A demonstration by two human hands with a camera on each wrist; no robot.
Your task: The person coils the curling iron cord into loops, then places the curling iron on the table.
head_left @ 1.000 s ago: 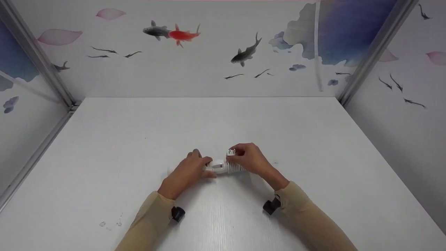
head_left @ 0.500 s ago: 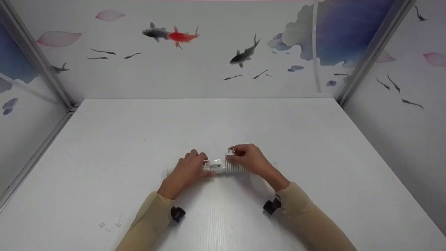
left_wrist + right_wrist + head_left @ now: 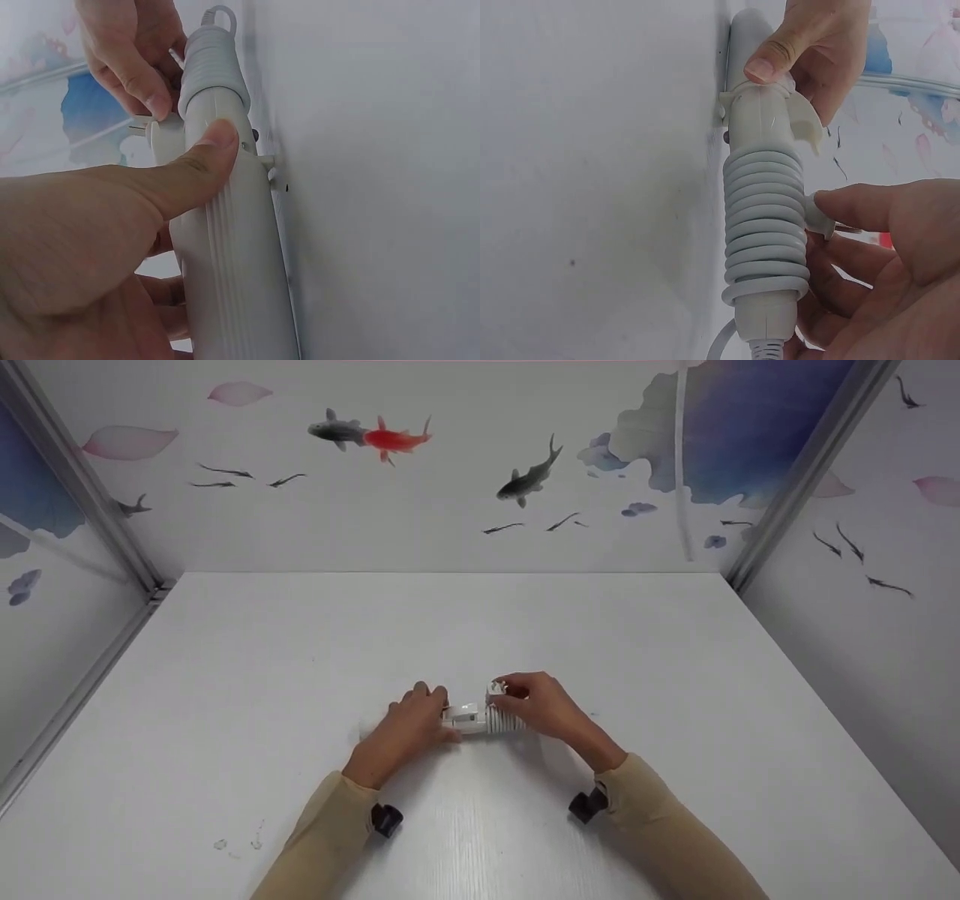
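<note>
A white curling iron (image 3: 471,727) lies crosswise on the white table, its cord (image 3: 765,202) wound in tight coils around the handle at the right end. My left hand (image 3: 401,729) grips the thick body, thumb (image 3: 214,146) along one side and fingers curled beneath, as the left wrist view shows. A curved lever (image 3: 804,124) sticks out beside that hand. With thumb and fingertips, my right hand (image 3: 544,706) pinches the white plug (image 3: 819,217) against the coils, metal prongs pointing away from the handle. My left hand hides much of the body in the head view.
The white tabletop (image 3: 480,622) stretches around both hands, with a few small marks (image 3: 236,845) at the front left. Printed panels with fish and petals (image 3: 390,436) stand at the back and sides. A loop of loose cord (image 3: 721,341) hangs at the handle's end.
The curling iron has rolled slightly under my left hand, whose fingers shifted a little. My right hand keeps pinching the plug in nearly the same spot.
</note>
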